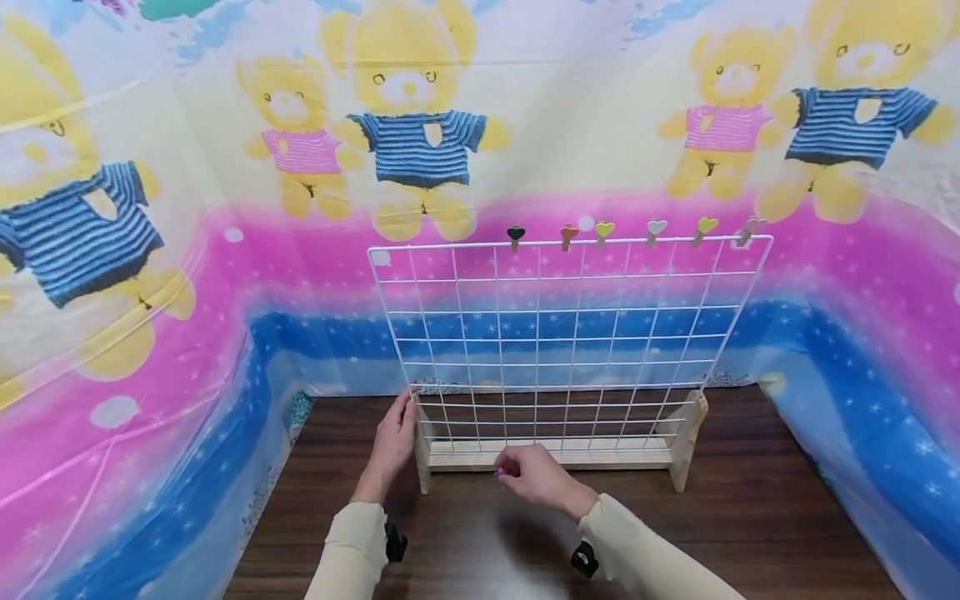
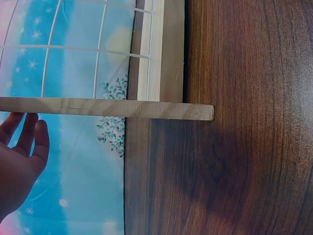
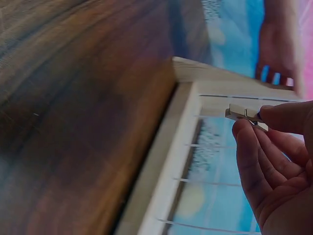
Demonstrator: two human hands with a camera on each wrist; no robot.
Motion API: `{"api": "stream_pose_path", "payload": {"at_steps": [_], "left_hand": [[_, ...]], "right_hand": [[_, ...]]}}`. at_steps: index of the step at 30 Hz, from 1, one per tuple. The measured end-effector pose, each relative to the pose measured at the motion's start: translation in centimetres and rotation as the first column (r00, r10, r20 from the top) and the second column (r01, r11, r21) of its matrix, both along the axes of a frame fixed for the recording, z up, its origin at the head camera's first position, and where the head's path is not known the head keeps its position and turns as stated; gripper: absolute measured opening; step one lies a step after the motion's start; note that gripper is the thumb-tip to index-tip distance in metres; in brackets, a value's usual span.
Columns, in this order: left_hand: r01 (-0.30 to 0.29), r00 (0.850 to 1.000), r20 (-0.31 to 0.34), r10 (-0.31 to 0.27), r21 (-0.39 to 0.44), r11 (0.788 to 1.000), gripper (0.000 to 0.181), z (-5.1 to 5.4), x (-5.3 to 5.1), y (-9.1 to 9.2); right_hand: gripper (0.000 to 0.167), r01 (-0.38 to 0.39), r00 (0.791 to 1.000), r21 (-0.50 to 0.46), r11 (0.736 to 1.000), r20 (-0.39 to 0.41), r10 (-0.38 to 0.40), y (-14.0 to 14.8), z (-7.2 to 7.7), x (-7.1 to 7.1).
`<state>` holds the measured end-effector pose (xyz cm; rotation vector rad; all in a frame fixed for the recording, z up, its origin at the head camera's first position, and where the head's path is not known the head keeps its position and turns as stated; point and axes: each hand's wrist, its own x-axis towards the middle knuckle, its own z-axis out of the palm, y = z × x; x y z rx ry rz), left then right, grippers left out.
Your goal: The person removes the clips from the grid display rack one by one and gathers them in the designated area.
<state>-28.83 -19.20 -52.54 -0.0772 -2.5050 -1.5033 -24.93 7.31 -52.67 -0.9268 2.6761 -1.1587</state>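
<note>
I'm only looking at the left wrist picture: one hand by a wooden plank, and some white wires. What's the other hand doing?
Observer: The right hand is pinching a small wooden clip.
Operator: Ooh! Is there anything up at the top?
Observer: Yes, six heart clips sit along the top edge of the white grid.
Operator: And any animals?
Observer: Only printed ones: yellow teddy bears on the cloth behind the grid.

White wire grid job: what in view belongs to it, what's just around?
Likely belongs:
white wire grid
pale wooden stand, touched by the left hand
pale wooden clothespin, pinched by the right hand
six heart-topped clips on the grid's top edge

Just around:
teddy-bear-printed cloth backdrop
dark brown tabletop
</note>
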Motion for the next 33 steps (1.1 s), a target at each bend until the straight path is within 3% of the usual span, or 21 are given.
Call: {"api": "stream_pose_path", "payload": {"at_steps": [7,12,18,27,33], "left_hand": [[0.004,1.0,0.017,-0.004,-0.004,1.0,0.043,0.4,-0.1,0.0],[0.007,1.0,0.016,-0.006,-0.006,1.0,0.045,0.5,-0.2,0.0],[0.007,1.0,0.014,-0.007,0.007,1.0,0.043,0.6,-0.1,0.1],[0.0,1.0,0.008,0.0,-0.009,1.0,0.042,0.2,0.0,0.0],[0.01,1.0,0.012,-0.011,0.009,1.0,0.044,0.1,0.1,-0.1]], "right_hand": [[0.005,-0.002,1.0,-0.006,1.0,0.017,0.002,-0.3,-3.2,-0.3],[0.005,0.01,0.997,-0.007,1.0,0.082,-0.009,-0.6,-4.9,-0.1],[0.003,0.022,0.995,0.011,1.0,0.102,-0.023,-1.1,-6.6,-0.2],[0.003,0.031,0.985,-0.036,0.999,0.17,-0.025,-1.1,-8.3,-0.1],[0.004,0.035,0.985,-0.037,0.999,0.17,-0.029,-1.3,-9.1,-0.1]]}}
